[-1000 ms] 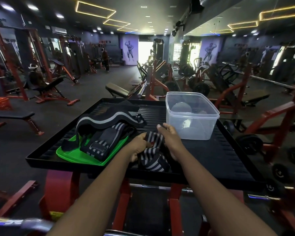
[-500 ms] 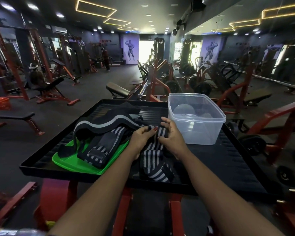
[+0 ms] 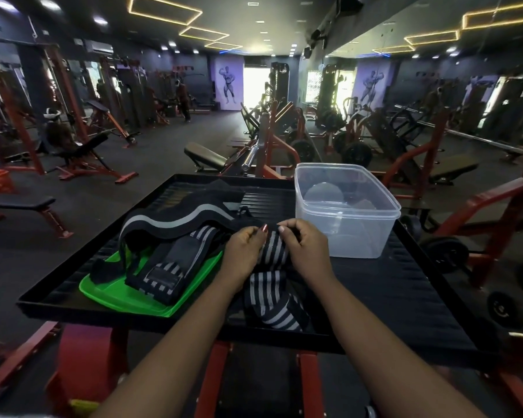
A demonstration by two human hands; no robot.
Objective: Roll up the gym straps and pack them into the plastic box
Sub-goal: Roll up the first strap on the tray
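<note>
A black-and-grey striped gym strap [image 3: 272, 285] lies on the black tray [image 3: 405, 297], its loose end trailing toward the tray's near edge. My left hand [image 3: 243, 254] and my right hand [image 3: 307, 251] both pinch its far end between fingers and thumbs, side by side. A clear plastic box [image 3: 347, 212] stands open just right of my right hand, with nothing packed in it that I can make out. More straps, one wide black with a grey band [image 3: 176, 221] and one striped [image 3: 176, 263], are piled on a green lid [image 3: 118, 292] at the left.
The tray sits on a red metal frame [image 3: 82, 357]. Gym benches, racks and weight plates fill the dark floor behind and to both sides. A person stands far back at the left by the machines.
Both hands have slid forward along the striped strap, from its middle to its far end near the box. More of the strap now lies uncovered behind them.
</note>
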